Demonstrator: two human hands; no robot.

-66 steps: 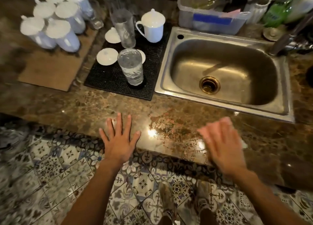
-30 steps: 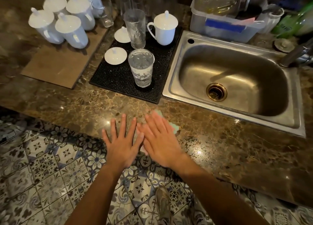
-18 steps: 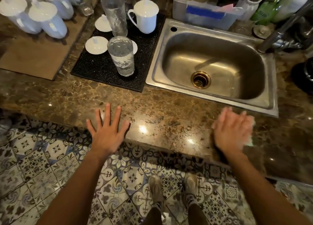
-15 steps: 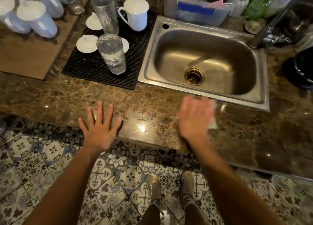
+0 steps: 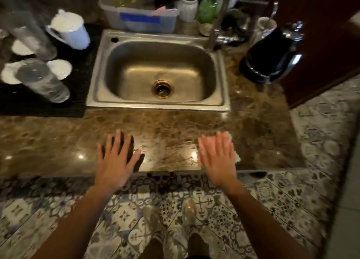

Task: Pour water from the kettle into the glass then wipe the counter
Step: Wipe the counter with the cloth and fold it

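My right hand (image 5: pixel 216 157) lies flat on a pale green cloth (image 5: pixel 236 157) on the brown marble counter (image 5: pixel 165 126), in front of the sink's right corner. Only the cloth's right edge shows past my fingers. My left hand (image 5: pixel 116 157) rests flat on the counter near its front edge, fingers spread, holding nothing. A glass (image 5: pixel 42 81) holding water stands on the black mat (image 5: pixel 39 106) at the left. The black kettle (image 5: pixel 272 54) sits on the counter to the right of the sink.
A steel sink (image 5: pixel 93 87) with a tap (image 5: pixel 216 25) fills the middle. White lidded cup (image 5: pixel 70 32), lids and a second glass (image 5: pixel 33 34) crowd the mat. A grey tub (image 5: pixel 140 19) and bottles stand behind the sink. A dark cabinet (image 5: pixel 321 44) bounds the right.
My right hand has swept the cloth back and forth along the counter and now sits further right than half a second ago. The left hand has stayed put. The view has shifted right.
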